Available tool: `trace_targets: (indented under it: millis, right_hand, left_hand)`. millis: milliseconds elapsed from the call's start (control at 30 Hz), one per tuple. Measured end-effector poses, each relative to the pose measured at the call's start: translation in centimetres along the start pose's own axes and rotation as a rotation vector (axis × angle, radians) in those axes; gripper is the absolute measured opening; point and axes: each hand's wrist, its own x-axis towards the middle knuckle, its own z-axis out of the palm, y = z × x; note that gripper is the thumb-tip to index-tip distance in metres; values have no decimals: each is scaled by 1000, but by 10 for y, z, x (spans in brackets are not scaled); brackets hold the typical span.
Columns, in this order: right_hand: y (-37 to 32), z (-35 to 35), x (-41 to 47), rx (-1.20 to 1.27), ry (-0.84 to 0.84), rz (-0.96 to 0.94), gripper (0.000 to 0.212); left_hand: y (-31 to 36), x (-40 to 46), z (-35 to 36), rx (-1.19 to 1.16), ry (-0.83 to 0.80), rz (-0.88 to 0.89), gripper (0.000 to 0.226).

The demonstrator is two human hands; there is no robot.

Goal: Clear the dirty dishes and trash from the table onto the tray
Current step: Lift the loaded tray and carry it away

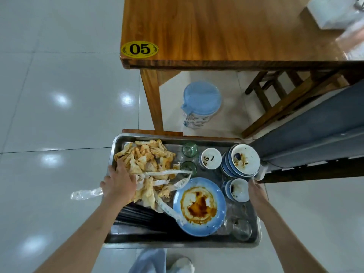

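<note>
A steel tray (149, 138) sits low in front of me, loaded. On its left lies a heap of sauce-stained napkins (146, 156) with paper strips, above black chopsticks (137, 217). A sauce-smeared blue plate (221, 196) fills the near middle. A stack of blue bowls (245, 159), a small bowl (239, 190), a white cup (211, 158) and two green-tinted glasses (189, 149) stand on the right and far side. My left hand (118, 184) grips the tray's left rim, fingers over the napkins. My right hand (256, 191) holds the right rim beside the small bowl.
The wooden table (216, 32), numbered 05, stands ahead with a white box (331, 12) at its far right. Under it are a blue-lidded bin (201, 105) and a wooden stool (275, 99). A grey bench (315, 131) runs along the right. Glossy tiled floor lies to the left.
</note>
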Motion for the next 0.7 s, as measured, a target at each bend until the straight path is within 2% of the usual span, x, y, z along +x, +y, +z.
trace_targets:
  millis: [133, 233, 333, 433, 700]
  right_hand:
    - [4, 2, 6, -20, 22, -9, 48]
    - [5, 3, 14, -23, 4, 3, 47]
    - [5, 3, 20, -24, 11, 27, 49]
    - [4, 4, 27, -56, 32, 57, 50]
    - [8, -3, 53, -133, 70, 91, 30]
  left_hand:
    - [0, 3, 5, 7, -15, -109, 69]
    - [-1, 7, 8, -133, -52, -200, 71]
    - [-5, 12, 7, -271, -59, -225, 78]
    - [-6, 13, 5, -277, -55, -243, 80]
    - [-6, 16, 4, -338, -11, -293, 71]
